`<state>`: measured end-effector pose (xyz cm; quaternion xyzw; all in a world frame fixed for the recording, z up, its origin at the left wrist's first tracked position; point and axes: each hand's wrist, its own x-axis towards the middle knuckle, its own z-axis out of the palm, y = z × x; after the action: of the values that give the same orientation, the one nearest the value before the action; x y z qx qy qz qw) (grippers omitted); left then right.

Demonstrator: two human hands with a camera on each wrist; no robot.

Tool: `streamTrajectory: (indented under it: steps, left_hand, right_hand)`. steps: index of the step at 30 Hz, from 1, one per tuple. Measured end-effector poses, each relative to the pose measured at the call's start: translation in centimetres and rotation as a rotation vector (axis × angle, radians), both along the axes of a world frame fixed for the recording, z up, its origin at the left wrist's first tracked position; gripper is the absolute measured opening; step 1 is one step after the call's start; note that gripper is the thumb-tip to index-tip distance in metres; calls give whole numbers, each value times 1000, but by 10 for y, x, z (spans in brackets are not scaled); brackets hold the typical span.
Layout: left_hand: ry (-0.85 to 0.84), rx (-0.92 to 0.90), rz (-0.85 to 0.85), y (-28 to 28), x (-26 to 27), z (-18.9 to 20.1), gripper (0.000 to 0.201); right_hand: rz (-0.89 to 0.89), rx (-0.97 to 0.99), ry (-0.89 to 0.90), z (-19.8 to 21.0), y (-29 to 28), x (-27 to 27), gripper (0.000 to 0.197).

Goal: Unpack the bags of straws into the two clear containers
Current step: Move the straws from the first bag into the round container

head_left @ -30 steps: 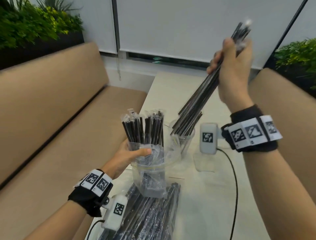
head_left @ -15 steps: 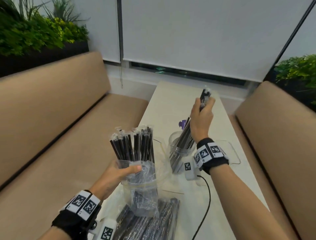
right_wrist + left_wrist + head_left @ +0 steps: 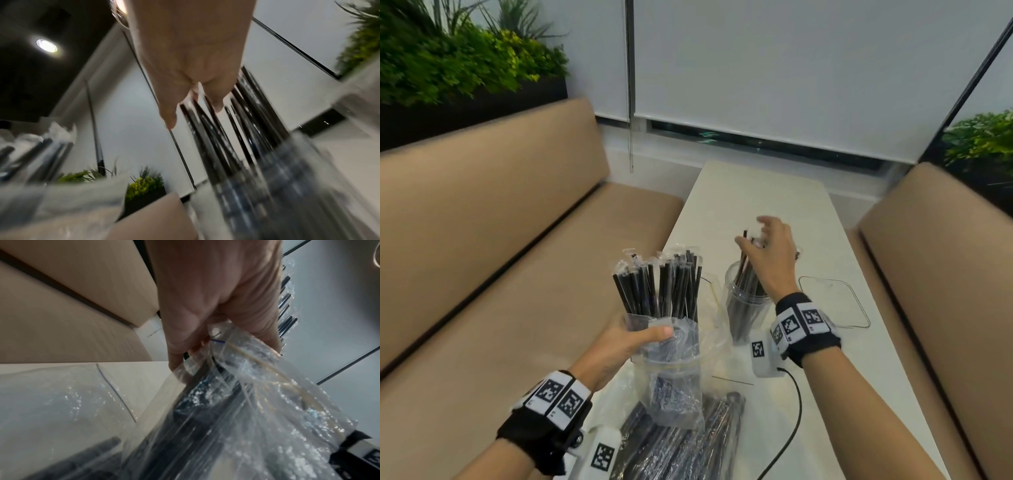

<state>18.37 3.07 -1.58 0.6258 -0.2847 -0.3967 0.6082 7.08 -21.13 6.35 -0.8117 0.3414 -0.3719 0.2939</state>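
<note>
Left hand [image 3: 626, 346] wrapped around a bag of straws [image 3: 664, 329], thumb across the crinkled plastic, black straws standing near-upright and fanning toward 12 o'clock out of the bag's open mouth. Right hand [image 3: 767, 257] spread loose with fingers apart over the straws in the clear container [image 3: 744, 301], gripping nothing; whether the fingertips touch the straw tops cannot be told. Container at roughly 2 o'clock from the held bag, just beside it on the bench [image 3: 756, 192], its straws leaning toward 1 o'clock. More bagged straws [image 3: 688, 442] lying flat at 6 o'clock, long axis running 7 to 1. Likely next: free right hand, the nearer one, crossing toward 9 o'clock to pull another bunch along the straws' upright axis.
</note>
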Motion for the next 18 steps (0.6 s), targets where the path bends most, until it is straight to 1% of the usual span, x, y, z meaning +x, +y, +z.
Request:
streamTrajectory:
  steps: [1, 2, 4, 5, 6, 7, 8, 9, 10, 11, 12, 13, 16, 18]
  left_hand:
    - [8, -8, -5, 0, 0, 1, 54]
    - [19, -17, -13, 0, -1, 3, 54]
    - [38, -33, -22, -1, -2, 6, 55]
    - [42, -42, -29, -2, -2, 7, 52]
    - [48, -50, -30, -4, -3, 8, 49]
    - [52, -56, -27, -5, -5, 10, 46]
    - [51, -69, -23, -7, -7, 11, 46]
    - [52, -81, -23, -8, -9, 12, 47]
    - [57, -91, -25, -10, -12, 13, 48]
    - [57, -97, -30, -12, -14, 14, 48]
    - [48, -94, -39, -13, -17, 14, 47]
    - [28, -85, -54, -14, -19, 14, 45]
    - [-3, -66, -70, -15, -24, 11, 45]
    - [2, -65, -65, -15, -26, 10, 46]
  right_hand:
    - [27, -73, 8, 11, 2, -3, 53]
    - [46, -188, -5, 22, 5, -6, 56]
    - [61, -410, -59, 45, 20, -15, 45]
    - [84, -435, -117, 52, 30, -20, 37]
    - [129, -362, -175, 56, 41, -26, 32]
    - [183, -194, -207, 56, 55, -31, 31]
    - [248, 6, -196, 52, 69, -35, 35]
    - [294, 186, -149, 43, 80, -38, 45]
    - [309, 304, -83, 31, 89, -39, 59]
    - [321, 383, -32, 20, 96, -40, 73]
    - [333, 424, 1, 9, 102, -40, 80]
    - [350, 429, 14, -1, 104, -38, 78]
    - [355, 402, -17, -14, 103, -36, 42]
    - [340, 404, -70, -14, 102, -37, 34]
